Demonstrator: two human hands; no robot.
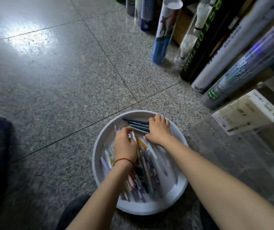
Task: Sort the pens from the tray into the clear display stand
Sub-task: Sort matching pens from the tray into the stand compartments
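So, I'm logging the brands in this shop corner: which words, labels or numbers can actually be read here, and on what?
"OPTI": green capitals on the black tube; the rest is blurred.
Dark print on the white tube: too blurred.
Stylised characters on the shiny tube: unreadable.
Print on the card on the clear display stand: too small.
On the pens in the tray: nothing legible.

Under the fingers, smooth plastic pens in a matt plastic tray. Beyond the fingertips, polished speckled stone floor, glossy where lit. Right of the fingers, clear glossy plastic display stand; farther beyond, glossy printed tubes.
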